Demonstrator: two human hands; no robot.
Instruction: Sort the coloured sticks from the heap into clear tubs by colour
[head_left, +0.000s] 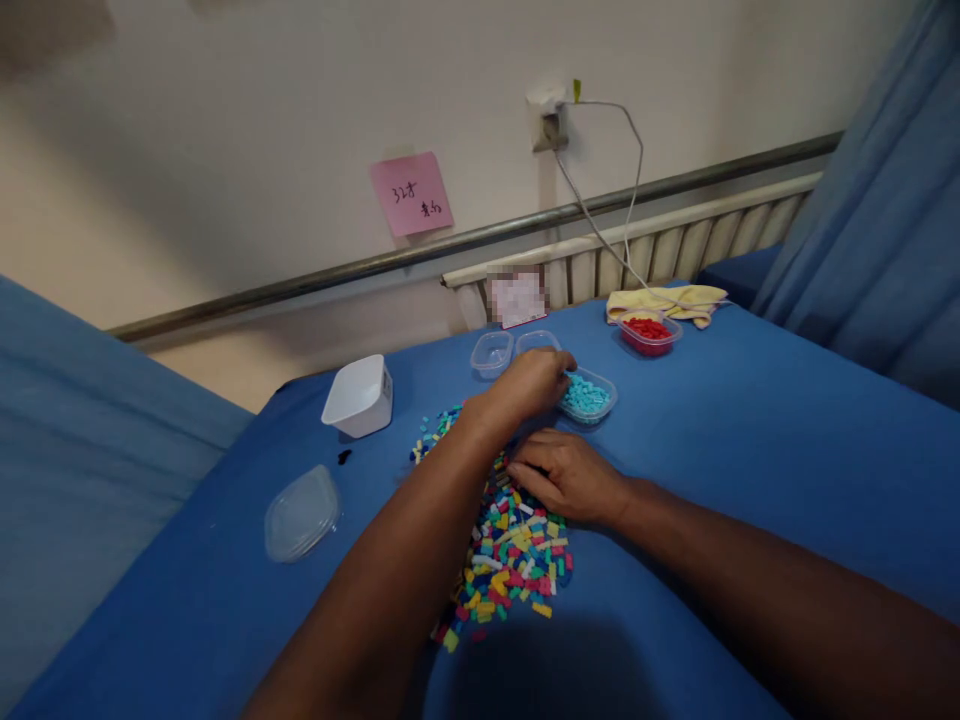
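A heap of small coloured bricks (510, 560) lies on the blue table cover (750, 450) in front of me. My left hand (529, 383) reaches past the heap to the rim of a clear tub of turquoise bricks (589, 398); its fingers are curled downward and what they hold is hidden. My right hand (566, 475) rests on the upper edge of the heap, fingers bent down into the bricks.
Two empty clear tubs (491, 352) stand behind my left hand. A tub of red bricks (649, 332) sits by a yellow cloth (667, 298). A white bin (360, 395) and a clear lid (301, 512) lie to the left. A wall and radiator are behind.
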